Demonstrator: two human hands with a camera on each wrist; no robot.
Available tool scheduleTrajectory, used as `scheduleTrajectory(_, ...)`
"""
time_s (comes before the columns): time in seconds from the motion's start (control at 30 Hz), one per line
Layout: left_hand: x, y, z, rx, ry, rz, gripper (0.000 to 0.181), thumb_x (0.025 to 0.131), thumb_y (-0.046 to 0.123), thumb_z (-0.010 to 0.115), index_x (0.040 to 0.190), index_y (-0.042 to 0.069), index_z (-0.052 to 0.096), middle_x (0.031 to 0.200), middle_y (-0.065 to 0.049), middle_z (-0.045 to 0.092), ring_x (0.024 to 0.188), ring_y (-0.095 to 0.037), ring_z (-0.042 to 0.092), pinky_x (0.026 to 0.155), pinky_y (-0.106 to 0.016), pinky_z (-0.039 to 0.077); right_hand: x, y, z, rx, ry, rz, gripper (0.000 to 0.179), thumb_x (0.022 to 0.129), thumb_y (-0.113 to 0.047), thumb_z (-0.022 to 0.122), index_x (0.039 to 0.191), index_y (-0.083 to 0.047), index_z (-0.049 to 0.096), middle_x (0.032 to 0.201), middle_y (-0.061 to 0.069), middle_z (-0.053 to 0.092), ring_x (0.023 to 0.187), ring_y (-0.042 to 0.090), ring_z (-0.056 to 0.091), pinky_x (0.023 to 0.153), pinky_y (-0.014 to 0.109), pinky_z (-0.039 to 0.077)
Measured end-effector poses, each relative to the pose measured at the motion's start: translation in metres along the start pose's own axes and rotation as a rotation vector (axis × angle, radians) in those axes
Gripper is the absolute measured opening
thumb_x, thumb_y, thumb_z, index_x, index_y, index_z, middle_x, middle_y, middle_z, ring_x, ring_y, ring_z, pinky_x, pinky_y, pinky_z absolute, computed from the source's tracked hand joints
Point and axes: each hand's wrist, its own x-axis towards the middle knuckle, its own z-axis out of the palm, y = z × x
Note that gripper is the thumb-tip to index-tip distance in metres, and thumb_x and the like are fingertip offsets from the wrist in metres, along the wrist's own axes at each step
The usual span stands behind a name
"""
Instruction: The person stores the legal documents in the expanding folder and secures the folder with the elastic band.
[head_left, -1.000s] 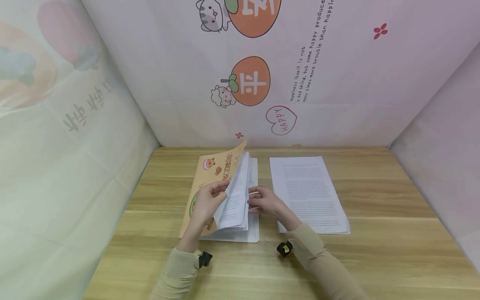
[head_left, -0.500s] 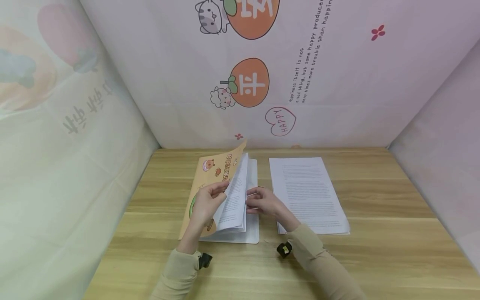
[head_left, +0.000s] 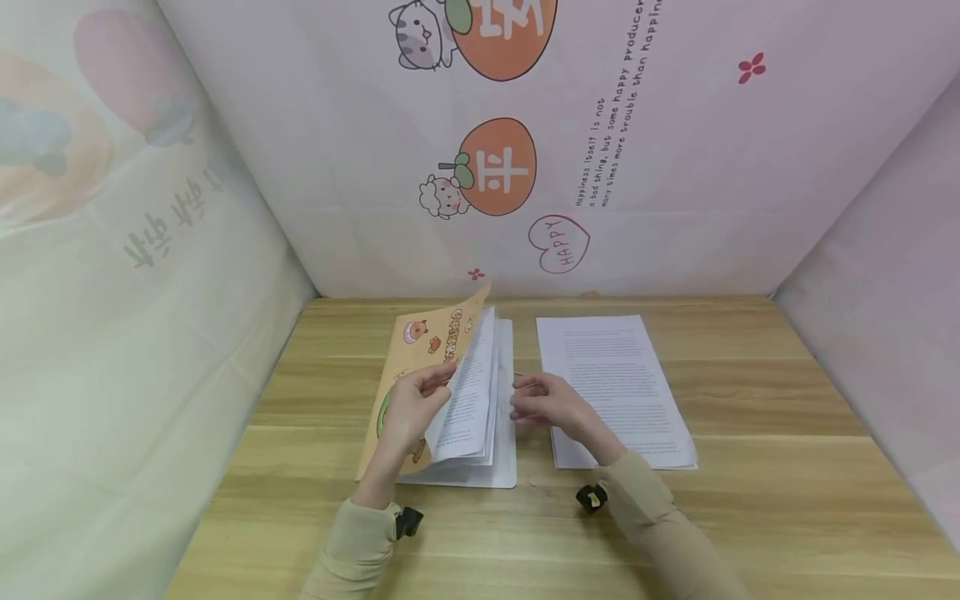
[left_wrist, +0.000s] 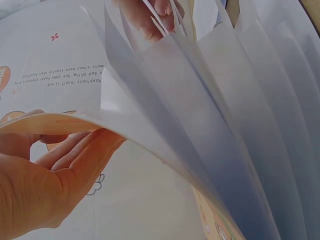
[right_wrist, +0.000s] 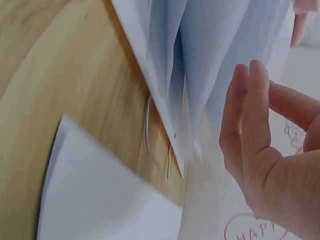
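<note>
Right fingers (right_wrist: 257,110) were shifted toward three o'clock, clear of the sheets (head_left: 471,404), relaxed and empty; by the left fingers (left_wrist: 87,152) the cover (head_left: 412,354) was pinched. The folder (head_left: 506,454) seemed partly filled, not yet closed, at the right fingers' nine o'clock; a paper stack (head_left: 618,392) was left at three.

One folder (head_left: 408,354), one loose paper stack (head_left: 618,387), two grips (head_left: 412,408) (head_left: 553,403), two wrist cameras (head_left: 408,522) (head_left: 592,498)
</note>
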Motion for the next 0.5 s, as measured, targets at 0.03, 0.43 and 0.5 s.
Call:
scheduleTrajectory(0.03, 0.000, 0.000, 0.000, 0.000, 0.000, -0.002, 0.042, 0.084, 0.001, 0.054, 0.123, 0.005, 0.068, 0.126, -0.013, 0.070, 0.118, -0.029, 0.067, 0.096, -0.037, 0.058, -0.001, 0.001, -0.004, -0.004, 0.010, 0.000, 0.051, 0.093, -0.009, 0.062, 0.136, 0.012, 0.044, 0.126, 0.033, 0.059, 0.089, 0.016, 0.071, 0.086, 0.036, 0.062)
scheduleTrajectory(0.43, -0.001, 0.002, 0.002, -0.008, 0.003, -0.037, 0.042, 0.084, 0.004, 0.056, 0.124, 0.005, 0.068, 0.126, -0.012, 0.070, 0.116, -0.028, 0.068, 0.095, -0.036, 0.058, -0.018, 0.015, -0.052, -0.091, 0.095, 0.001, 0.054, 0.095, -0.012, 0.062, 0.137, 0.013, 0.038, 0.127, 0.037, 0.057, 0.099, 0.030, 0.073, 0.085, 0.037, 0.062)
scheduleTrajectory(0.5, 0.000, 0.002, 0.002, -0.009, 0.002, -0.042, 0.042, 0.084, 0.003, 0.056, 0.124, 0.005, 0.068, 0.126, -0.012, 0.070, 0.116, -0.029, 0.068, 0.095, -0.037, 0.058, -0.021, 0.018, -0.060, -0.105, 0.112, 0.003, 0.055, 0.095, -0.012, 0.062, 0.137, 0.013, 0.038, 0.127, 0.037, 0.057, 0.097, 0.028, 0.073, 0.085, 0.037, 0.062)
